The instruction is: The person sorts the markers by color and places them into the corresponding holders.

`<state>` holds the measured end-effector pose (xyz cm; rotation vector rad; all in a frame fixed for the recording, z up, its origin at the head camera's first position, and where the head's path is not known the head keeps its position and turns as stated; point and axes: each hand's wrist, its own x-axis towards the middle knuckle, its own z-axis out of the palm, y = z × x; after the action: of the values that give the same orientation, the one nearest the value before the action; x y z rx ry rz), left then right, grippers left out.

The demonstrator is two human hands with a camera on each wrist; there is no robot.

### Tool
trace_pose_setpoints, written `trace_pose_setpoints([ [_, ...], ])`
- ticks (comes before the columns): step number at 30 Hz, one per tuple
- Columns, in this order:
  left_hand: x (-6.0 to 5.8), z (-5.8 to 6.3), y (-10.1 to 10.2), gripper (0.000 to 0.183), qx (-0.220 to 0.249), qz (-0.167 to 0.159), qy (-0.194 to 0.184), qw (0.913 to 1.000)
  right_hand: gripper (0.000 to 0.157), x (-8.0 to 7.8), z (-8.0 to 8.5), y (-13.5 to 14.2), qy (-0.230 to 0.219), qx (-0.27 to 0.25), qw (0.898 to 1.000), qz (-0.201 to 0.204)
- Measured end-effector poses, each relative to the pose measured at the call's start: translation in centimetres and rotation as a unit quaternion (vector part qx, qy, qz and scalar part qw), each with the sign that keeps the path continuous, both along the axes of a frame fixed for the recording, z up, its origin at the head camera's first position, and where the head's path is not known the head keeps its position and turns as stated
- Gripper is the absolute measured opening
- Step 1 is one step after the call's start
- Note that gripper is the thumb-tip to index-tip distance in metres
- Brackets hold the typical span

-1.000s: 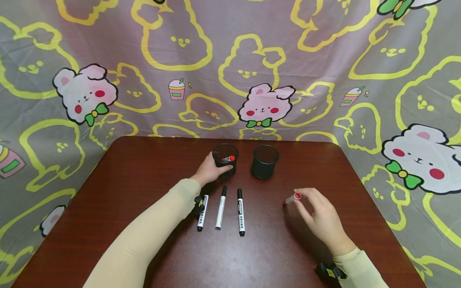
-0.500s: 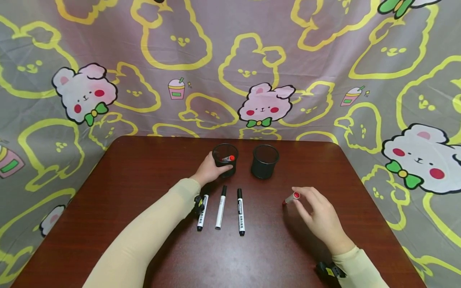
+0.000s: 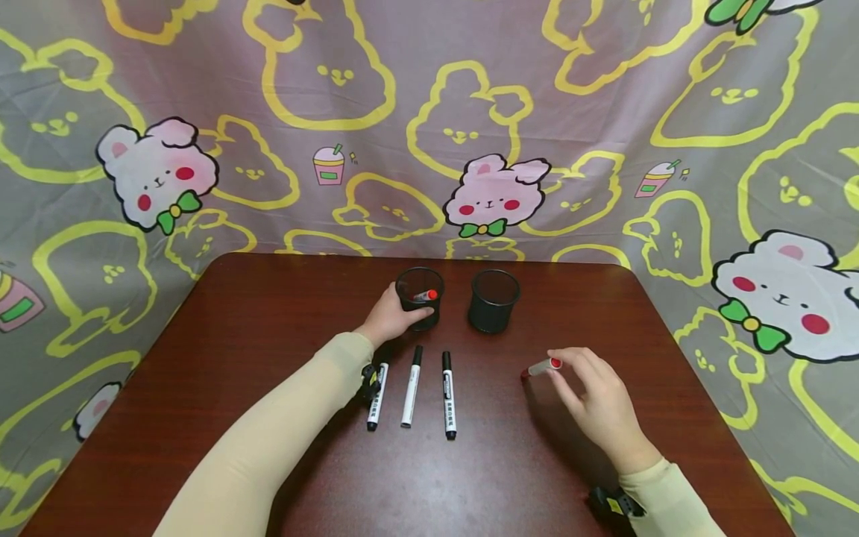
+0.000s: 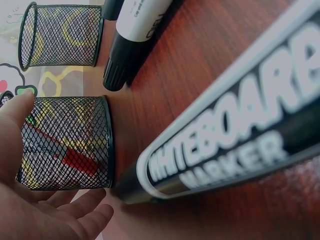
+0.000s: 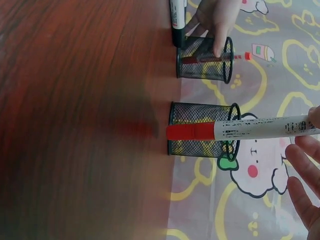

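Observation:
My left hand (image 3: 389, 317) holds the left black mesh pen holder (image 3: 420, 319), thumb on its near side and fingers round the far side. Inside it leans a red-capped marker (image 3: 426, 296), also visible through the mesh in the left wrist view. Between thumb and fingertips, my right hand (image 3: 604, 410) pinches the end of a second red marker (image 5: 265, 128), white-bodied with its red cap pointing down. That cap is close over the table, where its red reflection shows. To its left and farther back stands the other mesh pen holder (image 3: 492, 309), with nothing visible in it.
Three black-and-white whiteboard markers lie in a row on the brown table (image 3: 510, 477): a left one (image 3: 379, 399), partly behind my left wrist, a middle one (image 3: 412, 388) and a right one (image 3: 450, 395). A cartoon-print curtain (image 3: 396, 45) surrounds the table's back and sides.
The red marker in my right hand has tilted a little, its lower end shifting slightly left. My left hand and both pen holders stay in place.

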<state>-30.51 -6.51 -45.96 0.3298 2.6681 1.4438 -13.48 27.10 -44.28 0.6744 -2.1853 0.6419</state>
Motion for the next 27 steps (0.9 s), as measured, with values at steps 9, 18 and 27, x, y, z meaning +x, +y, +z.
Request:
trace_pose_setpoints([
  [9,0.11,0.14,0.04,0.079,0.005,-0.006,0.004,1.0000,0.043,-0.10,0.14,-0.05,0.015,-0.013,1.000,0.000],
  [18,0.07,0.18,0.00,0.077,0.008,-0.009,0.000,0.9999,0.043,-0.32,0.24,-0.22,0.026,-0.022,0.999,-0.017],
  [27,0.07,0.04,0.00,0.079,0.007,-0.008,-0.003,0.9999,0.049,-0.46,0.81,-0.51,0.040,-0.048,0.998,-0.023],
])
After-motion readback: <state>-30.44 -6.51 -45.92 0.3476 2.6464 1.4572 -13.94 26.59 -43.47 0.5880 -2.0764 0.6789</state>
